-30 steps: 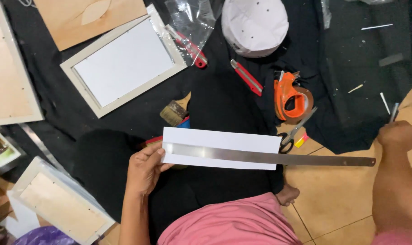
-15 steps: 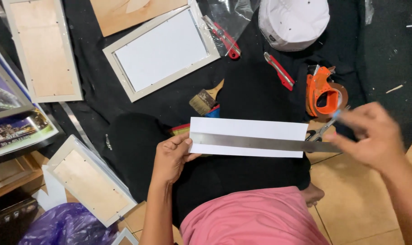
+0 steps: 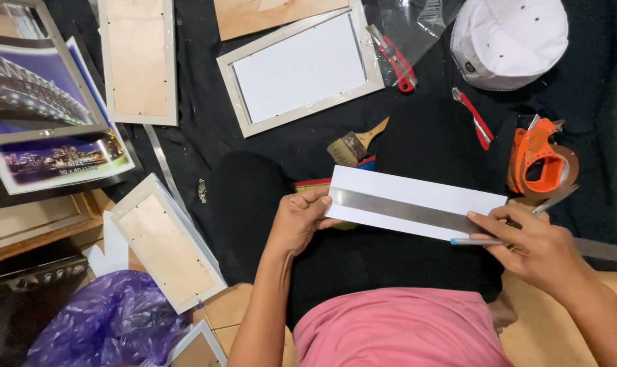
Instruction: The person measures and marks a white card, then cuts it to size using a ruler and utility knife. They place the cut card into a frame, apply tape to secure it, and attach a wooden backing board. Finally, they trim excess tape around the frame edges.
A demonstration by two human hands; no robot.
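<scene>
A white strip of card (image 3: 417, 197) lies across my lap with a long steel ruler (image 3: 403, 210) laid along it. My left hand (image 3: 300, 219) presses on the left end of the ruler and card. My right hand (image 3: 536, 245) holds a thin blue pen-like tool (image 3: 475, 241) at the right end of the card, its tip against the ruler's lower edge. The ruler's right end is hidden under this hand.
An orange tape dispenser (image 3: 538, 163), red cutter (image 3: 473, 119), red pliers (image 3: 393, 58), paintbrush (image 3: 356, 144) and white cap (image 3: 509, 41) lie on black cloth. A white-faced frame (image 3: 300, 68), frame backs (image 3: 137, 61), photo prints (image 3: 40, 102) and a purple bag (image 3: 104, 326) are at left.
My right hand came in from the far right edge, picked up the thin tool and brought it down onto the card's right end. The view shifted left.
</scene>
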